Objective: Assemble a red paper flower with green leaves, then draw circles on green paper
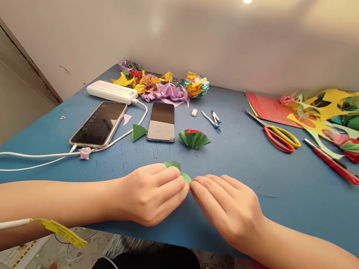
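Near the front of the blue table, my left hand [154, 193] is closed on a small piece of green paper [177, 165], most of it hidden behind my fingers. My right hand [231, 208] has its fingers pressed together, and their tips pinch the paper's right edge. Just beyond my hands stands a pleated green paper fan shape [194, 140] with a red part on top. A flat green paper wedge [138, 133] lies to its left, beside a phone [163, 122].
Another phone [99, 124], a white power bank [112, 92] and cables lie left. Crumpled paper flowers [169, 89] line the back. An eraser [194, 112] and compass [214, 120] sit mid-table. Scissors [279, 137], a red cutter [335, 163] and paper scraps [333, 107] occupy the right.
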Available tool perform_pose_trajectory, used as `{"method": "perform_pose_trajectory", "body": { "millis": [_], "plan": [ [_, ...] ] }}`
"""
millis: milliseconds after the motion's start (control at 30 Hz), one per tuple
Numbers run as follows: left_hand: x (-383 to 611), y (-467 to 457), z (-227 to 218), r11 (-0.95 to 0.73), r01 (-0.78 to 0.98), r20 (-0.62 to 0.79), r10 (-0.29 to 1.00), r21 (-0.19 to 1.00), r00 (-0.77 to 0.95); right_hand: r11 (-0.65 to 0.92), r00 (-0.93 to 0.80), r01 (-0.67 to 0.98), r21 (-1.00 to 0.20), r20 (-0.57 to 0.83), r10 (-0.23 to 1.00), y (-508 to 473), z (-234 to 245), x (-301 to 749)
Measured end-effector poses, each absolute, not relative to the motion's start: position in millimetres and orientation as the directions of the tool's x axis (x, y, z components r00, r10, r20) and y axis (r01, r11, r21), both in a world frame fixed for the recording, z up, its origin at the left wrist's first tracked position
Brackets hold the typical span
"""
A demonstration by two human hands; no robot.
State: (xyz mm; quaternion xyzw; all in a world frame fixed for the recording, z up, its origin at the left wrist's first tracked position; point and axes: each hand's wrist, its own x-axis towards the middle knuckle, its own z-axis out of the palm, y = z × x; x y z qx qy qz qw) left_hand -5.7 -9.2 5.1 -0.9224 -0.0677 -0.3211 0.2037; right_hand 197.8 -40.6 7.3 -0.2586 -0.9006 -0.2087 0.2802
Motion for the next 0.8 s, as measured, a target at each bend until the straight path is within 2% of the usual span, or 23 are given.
{"method": "perform_pose_trajectory", "body": {
  "millis": [333, 633, 800],
  "plan": [
    [-5.4, -10.1, 8.0, -0.908, 0.221, 0.594, -0.037, -0.355, 0.804, 0.751, -0.727, 0.581, 0.313, 0.614, 0.307, -43.1, 6.7, 198.5],
    [-5.1, -10.4, 5.9, -0.886, 0.211, 0.555, -0.061, -0.412, 0.830, 0.772, -0.730, 0.575, 0.270, 0.595, 0.336, -41.1, 6.9, 199.1],
    [-4.4, -12.1, 3.2, -0.858, 0.235, 0.521, -0.045, -0.457, 0.852, 0.746, -0.758, 0.562, 0.357, 0.583, 0.292, -40.9, 3.8, 197.5]
  ]
}}
